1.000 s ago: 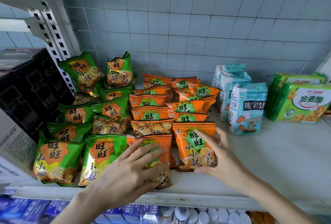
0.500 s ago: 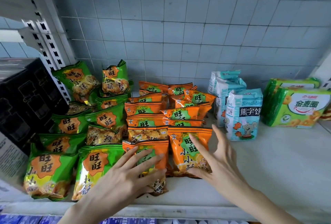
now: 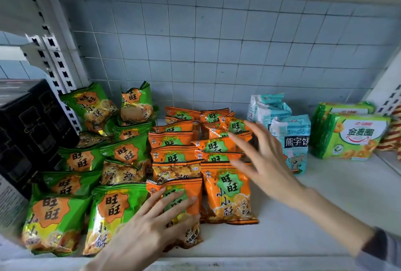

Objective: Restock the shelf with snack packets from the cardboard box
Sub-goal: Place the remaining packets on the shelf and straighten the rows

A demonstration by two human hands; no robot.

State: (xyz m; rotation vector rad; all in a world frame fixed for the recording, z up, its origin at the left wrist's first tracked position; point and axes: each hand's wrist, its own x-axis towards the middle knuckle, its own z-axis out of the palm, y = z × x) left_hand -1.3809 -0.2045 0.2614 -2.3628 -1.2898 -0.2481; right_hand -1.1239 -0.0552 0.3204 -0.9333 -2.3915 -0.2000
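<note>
Green packets (image 3: 117,207) fill the left rows of the white shelf (image 3: 325,216) and orange packets (image 3: 171,136) fill the middle ones, overlapping back toward the tiled wall (image 3: 217,53). The left hand (image 3: 152,227) lies flat, fingers spread, on the front orange packet (image 3: 193,186). The right hand (image 3: 267,162), spread and blurred, hovers at the right orange row; contact is unclear. Blue-and-white bags (image 3: 290,140) and green packs (image 3: 351,136) stand further right. A black box (image 3: 28,136) sits far left.
</note>
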